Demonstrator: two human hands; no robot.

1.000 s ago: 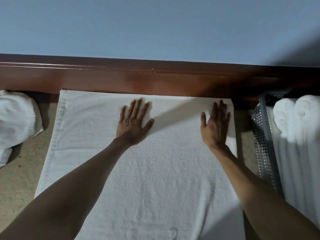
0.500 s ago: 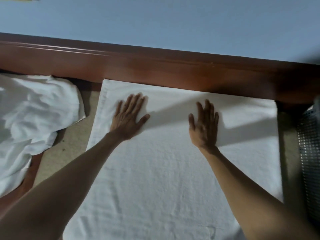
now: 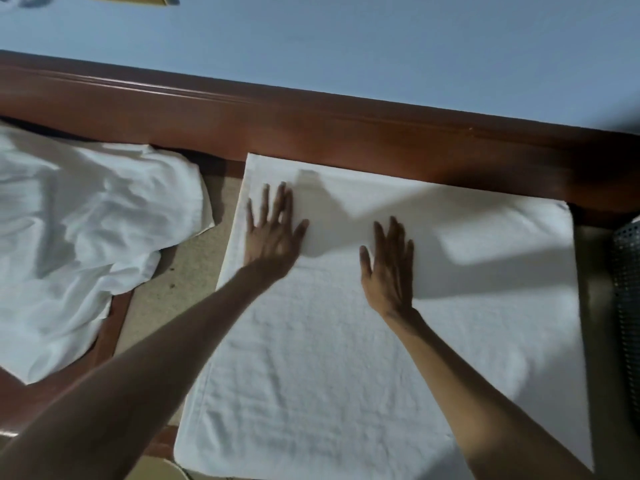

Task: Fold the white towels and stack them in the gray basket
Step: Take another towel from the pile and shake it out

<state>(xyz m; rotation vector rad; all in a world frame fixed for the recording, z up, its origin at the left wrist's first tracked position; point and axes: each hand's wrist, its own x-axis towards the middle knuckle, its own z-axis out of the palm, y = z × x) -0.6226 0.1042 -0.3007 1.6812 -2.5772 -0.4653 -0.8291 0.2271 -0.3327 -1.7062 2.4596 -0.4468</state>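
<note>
Both hands are down flat on the towel. The left hand (image 3: 272,233) has its fingers splayed wide and palm pressed near the towel's far left corner, a touch blurred. The right hand (image 3: 389,268) lies palm down too, fingers straight and closer together, around the middle of the towel's far half. Neither one grips or pinches anything: it's open palms on cloth, with both bare forearms reaching in from the near side.

Under them, the white towel (image 3: 329,368) is spread out flat on the beige counter (image 3: 180,282). Its far edge runs right along the brown wooden rail (image 3: 311,133), and its near end reaches almost to the bottom of the view. Shadows of the arms fall across its far part.

Off to the left, apart from the spread towel, sits a crumpled heap of white towels (image 3: 79,230), spilling over the counter's wooden border. At the right edge is the perforated wall of the gray basket (image 3: 628,271), just beside the towel with a narrow strip of counter between them. Its contents are out of view. Beyond the rail rises a pale blue wall (image 3: 346,46).
</note>
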